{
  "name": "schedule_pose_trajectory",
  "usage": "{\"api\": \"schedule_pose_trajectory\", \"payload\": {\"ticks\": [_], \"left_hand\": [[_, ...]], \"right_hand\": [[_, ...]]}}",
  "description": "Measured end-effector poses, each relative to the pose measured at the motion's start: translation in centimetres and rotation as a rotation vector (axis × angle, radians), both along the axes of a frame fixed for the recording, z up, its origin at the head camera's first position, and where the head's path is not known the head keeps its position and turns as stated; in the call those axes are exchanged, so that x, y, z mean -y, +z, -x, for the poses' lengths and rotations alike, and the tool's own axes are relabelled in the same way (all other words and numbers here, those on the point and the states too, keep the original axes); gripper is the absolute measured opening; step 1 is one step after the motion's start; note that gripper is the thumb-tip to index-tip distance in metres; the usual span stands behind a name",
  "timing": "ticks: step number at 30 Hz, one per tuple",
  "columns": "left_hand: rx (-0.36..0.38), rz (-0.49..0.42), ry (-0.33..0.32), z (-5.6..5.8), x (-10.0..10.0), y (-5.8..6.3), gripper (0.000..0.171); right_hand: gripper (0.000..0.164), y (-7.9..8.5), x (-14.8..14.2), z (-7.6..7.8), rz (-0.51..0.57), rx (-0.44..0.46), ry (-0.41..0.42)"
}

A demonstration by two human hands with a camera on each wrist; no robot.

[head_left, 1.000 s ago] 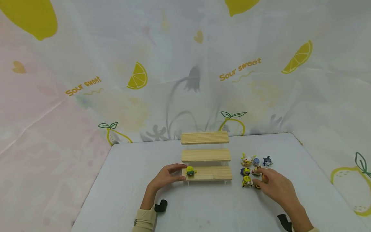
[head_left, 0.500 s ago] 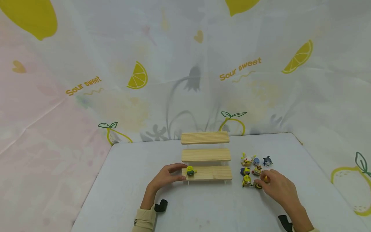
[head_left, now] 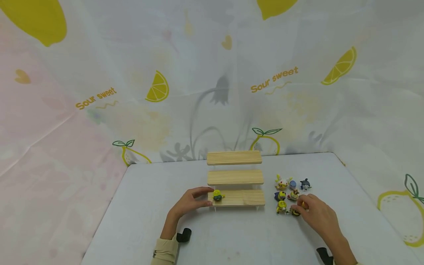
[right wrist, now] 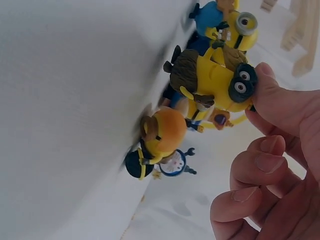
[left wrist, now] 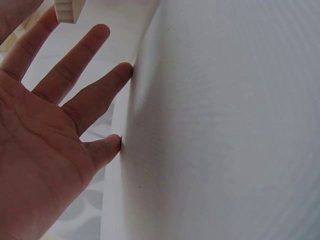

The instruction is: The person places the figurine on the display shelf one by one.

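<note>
In the head view my left hand (head_left: 189, 202) holds the left end of the lowest board of a three-tier wooden display stand (head_left: 245, 198), thumb at its front edge and forefinger at its back. In the left wrist view the other fingers (left wrist: 102, 97) stretch out beside the board's end. A yellow and green figurine (head_left: 217, 195) stands on that board near this hand. My right hand (head_left: 319, 215) pinches the goggled head of a yellow minion figurine (right wrist: 210, 82) between thumb and forefinger, its remaining fingers curled. An orange-headed figurine (right wrist: 167, 130) sits close beside it.
Several other small figurines, among them a white-headed one (head_left: 282, 183) and a dark-eared one (head_left: 305, 184), stand grouped right of the stand. The middle board (head_left: 236, 177) and top board (head_left: 234, 158) rise behind. A lemon-print cloth (head_left: 205, 73) hangs behind the white table (head_left: 159, 180).
My right hand has drawn its fingertips slightly back from the middle row of figurines and closed on the minion figurine at the front. My left hand has stayed in place.
</note>
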State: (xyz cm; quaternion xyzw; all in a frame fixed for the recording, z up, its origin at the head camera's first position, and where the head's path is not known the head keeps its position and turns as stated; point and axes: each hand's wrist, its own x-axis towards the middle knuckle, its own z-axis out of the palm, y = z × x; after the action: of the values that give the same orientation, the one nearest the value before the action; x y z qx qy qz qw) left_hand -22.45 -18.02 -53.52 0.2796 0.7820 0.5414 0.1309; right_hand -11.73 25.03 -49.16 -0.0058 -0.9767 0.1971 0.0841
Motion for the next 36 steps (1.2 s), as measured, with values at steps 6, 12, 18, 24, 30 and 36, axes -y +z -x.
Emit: {"api": "schedule_pose_trajectory", "payload": {"ticks": [6, 12, 18, 24, 30, 36], "left_hand": [[-0.003, 0.003, 0.007, 0.0, -0.1, 0.0, 0.048], [-0.004, 0.018, -0.001, -0.4, -0.2, 0.9, 0.049], [-0.011, 0.004, -0.001, 0.0, 0.1, 0.0, 0.048], [-0.012, 0.006, 0.0, 0.0, 0.1, 0.0, 0.047], [-0.035, 0.021, 0.0, 0.0, 0.0, 0.0, 0.048], [-0.023, 0.021, -0.001, 0.1, 0.0, -0.1, 0.048]], "right_hand": [[0.022, 0.8, -0.2, -0.1, 0.013, 0.021, -0.002], [0.021, 1.7, -0.1, -0.1, 0.015, -0.031, -0.004], [0.02, 2.8, 0.5, 0.2, 0.02, -0.103, 0.012], [0.022, 3.6, 1.4, 0.7, 0.038, -0.154, 0.05], [0.023, 4.0, 2.6, 1.4, 0.044, -0.187, 0.098], [0.025, 4.0, 3.9, 2.2, 0.049, -0.28, 0.164]]}}
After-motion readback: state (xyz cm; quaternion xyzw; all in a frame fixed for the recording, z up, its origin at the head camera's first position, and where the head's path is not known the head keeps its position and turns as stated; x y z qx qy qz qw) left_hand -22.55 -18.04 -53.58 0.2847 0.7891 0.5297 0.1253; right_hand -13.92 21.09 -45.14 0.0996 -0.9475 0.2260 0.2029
